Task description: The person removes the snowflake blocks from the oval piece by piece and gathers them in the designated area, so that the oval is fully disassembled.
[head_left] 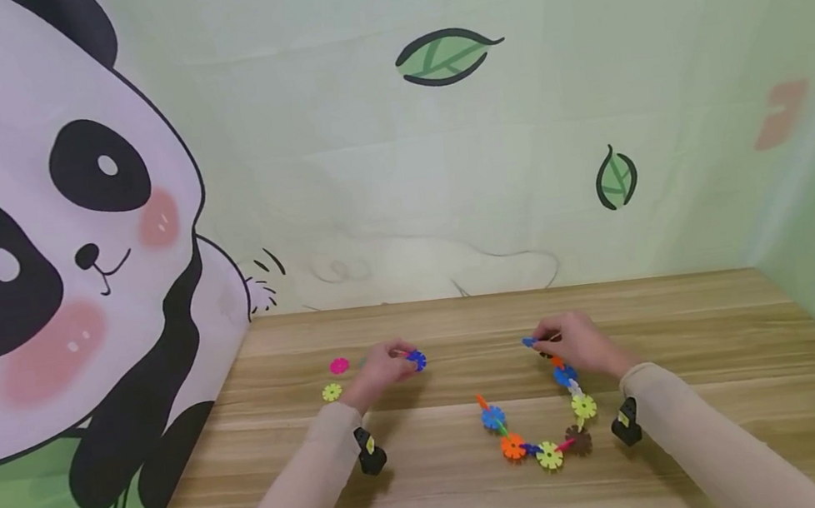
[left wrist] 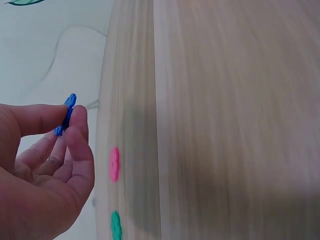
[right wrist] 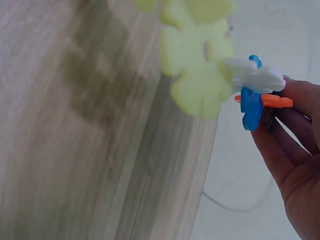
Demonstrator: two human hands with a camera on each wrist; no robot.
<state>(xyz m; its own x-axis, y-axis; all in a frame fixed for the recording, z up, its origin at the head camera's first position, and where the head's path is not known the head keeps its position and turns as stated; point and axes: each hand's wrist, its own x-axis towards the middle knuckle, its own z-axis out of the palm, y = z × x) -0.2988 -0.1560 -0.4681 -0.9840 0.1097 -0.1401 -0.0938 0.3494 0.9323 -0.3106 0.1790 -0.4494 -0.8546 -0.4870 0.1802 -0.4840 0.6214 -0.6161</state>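
Observation:
My left hand (head_left: 383, 368) pinches a dark blue flower-shaped linking disc (head_left: 418, 360) between thumb and fingers; the left wrist view shows that disc (left wrist: 65, 116) edge-on. Across from it, my right hand (head_left: 578, 342) holds one end of a curved chain of interlocked discs (head_left: 549, 456), where a blue disc (head_left: 529, 341) sticks out past the fingertips. The chain hangs in a U with orange, blue, white, yellow, brown, pink and green discs, its other end an orange disc (head_left: 481, 401). In the right wrist view a yellow disc (right wrist: 197, 65) of the chain looms large; fingers hide part of the held end.
Loose on the wooden table (head_left: 451, 500) near my left forearm lie a pink disc (head_left: 340, 366) and a yellow disc (head_left: 332, 392). A green disc (left wrist: 116, 226) shows in the left wrist view. Behind the table stands a wall (head_left: 337, 170) printed with a panda and leaves.

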